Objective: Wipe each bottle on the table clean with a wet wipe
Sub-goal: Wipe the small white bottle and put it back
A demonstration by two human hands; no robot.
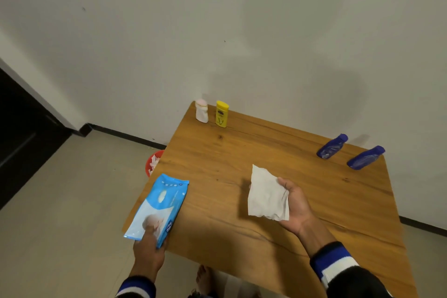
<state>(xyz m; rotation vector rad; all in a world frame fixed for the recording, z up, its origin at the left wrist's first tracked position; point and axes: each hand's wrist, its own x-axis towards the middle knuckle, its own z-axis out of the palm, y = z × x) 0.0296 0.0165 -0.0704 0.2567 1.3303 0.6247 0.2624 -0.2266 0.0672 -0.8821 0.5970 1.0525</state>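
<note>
My right hand (296,205) holds a white wet wipe (267,195) spread open above the middle of the wooden table (242,152). My left hand (148,253) grips the near end of a blue wet wipe pack (160,205) at the table's left edge. A white bottle (202,111) and a yellow bottle (222,113) stand upright at the far left corner. Two dark blue bottles (331,146) (365,157) stand at the far right, well beyond my right hand.
A red bin (152,161) with crumpled white wipes sits on the floor beside the table's left edge. A white wall runs behind the table. A dark door is at the far left. A bare foot (204,278) shows under the near edge.
</note>
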